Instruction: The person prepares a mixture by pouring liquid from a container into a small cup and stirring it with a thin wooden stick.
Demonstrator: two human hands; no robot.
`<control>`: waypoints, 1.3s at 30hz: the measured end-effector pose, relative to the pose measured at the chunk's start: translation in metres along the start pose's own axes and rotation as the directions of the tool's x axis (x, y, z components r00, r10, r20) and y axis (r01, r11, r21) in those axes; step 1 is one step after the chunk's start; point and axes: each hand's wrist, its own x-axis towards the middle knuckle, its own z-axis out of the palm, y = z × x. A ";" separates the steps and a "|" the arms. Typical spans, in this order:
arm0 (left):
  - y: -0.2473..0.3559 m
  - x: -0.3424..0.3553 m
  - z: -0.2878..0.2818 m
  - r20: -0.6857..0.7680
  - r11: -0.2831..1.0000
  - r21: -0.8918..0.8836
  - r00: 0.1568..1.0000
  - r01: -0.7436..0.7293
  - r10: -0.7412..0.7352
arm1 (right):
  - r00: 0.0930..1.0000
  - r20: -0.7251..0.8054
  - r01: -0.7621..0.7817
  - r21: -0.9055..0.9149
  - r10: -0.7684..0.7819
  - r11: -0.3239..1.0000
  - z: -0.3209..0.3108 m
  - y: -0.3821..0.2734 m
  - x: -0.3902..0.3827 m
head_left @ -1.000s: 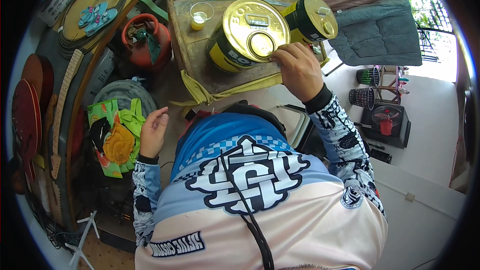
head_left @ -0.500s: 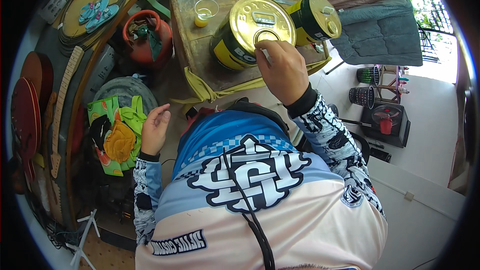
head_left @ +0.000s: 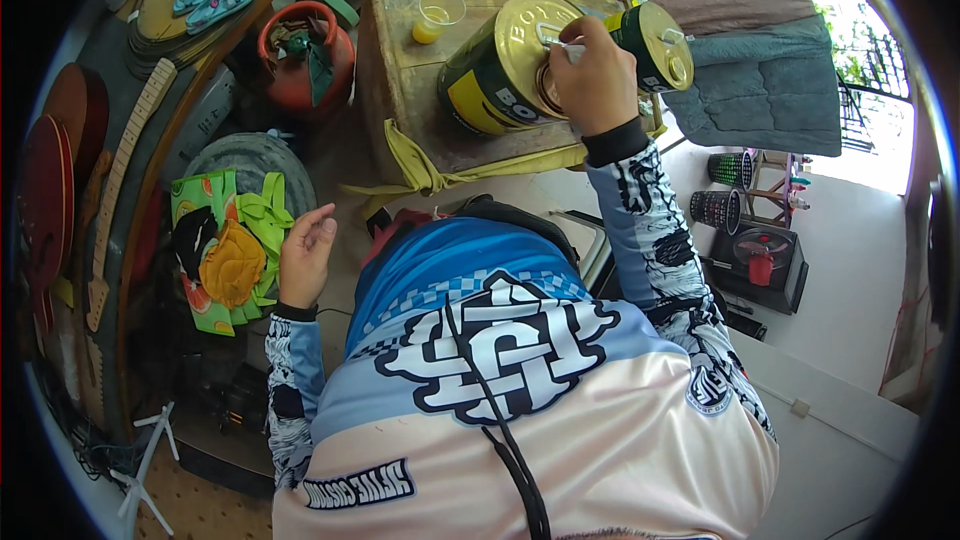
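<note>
Right hand (head_left: 598, 80) at about 1 o'clock from frame centre, resting on top of the big gold-lidded tin can (head_left: 500, 70), fingers curled and pinched around a thin metal tool (head_left: 560, 42) whose tip pokes out toward 10 o'clock across the lid. Can't tell exactly how the tool tip meets the lid, since the hand covers it. Big can has a yellow-and-black side and leans tilted on the wooden table (head_left: 400, 60), lid facing up toward the camera. Second, smaller gold-lidded can (head_left: 660, 45) sits just beside it at 3 o'clock, dark green side, touching or nearly touching the hand. Clear plastic cup (head_left: 438, 15) with yellow liquid stands on the table at 10 o'clock from the big can, apart from it. Yellow cloth (head_left: 420, 165) hangs over the table's near edge, at 7 o'clock from the can.

Left hand (head_left: 305, 255) at 9 o'clock from centre, well apart from the table, fingers loosely spread and half-curled, holding nothing, hovering above the floor clutter. Just at 9 o'clock of it: green and orange fabric pile (head_left: 225, 250). Red gas cylinder (head_left: 300, 55) stands at 9 o'clock of the table. Grey cushion (head_left: 760, 90) at 3 o'clock of the cans.
</note>
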 end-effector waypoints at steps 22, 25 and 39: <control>0.003 0.008 -0.001 -0.018 0.997 -0.069 0.999 0.046 -0.047 | 0.974 -0.019 0.228 0.097 -0.227 0.969 0.004 -0.002 -0.011; 0.004 0.009 -0.003 -0.013 0.996 -0.061 0.998 0.062 -0.063 | 0.997 -0.054 -0.045 0.017 0.046 0.999 0.008 -0.002 0.000; -0.001 0.007 -0.003 -0.054 0.997 -0.053 0.996 0.063 -0.065 | 0.955 0.105 0.240 0.281 -0.278 0.929 -0.023 0.007 -0.041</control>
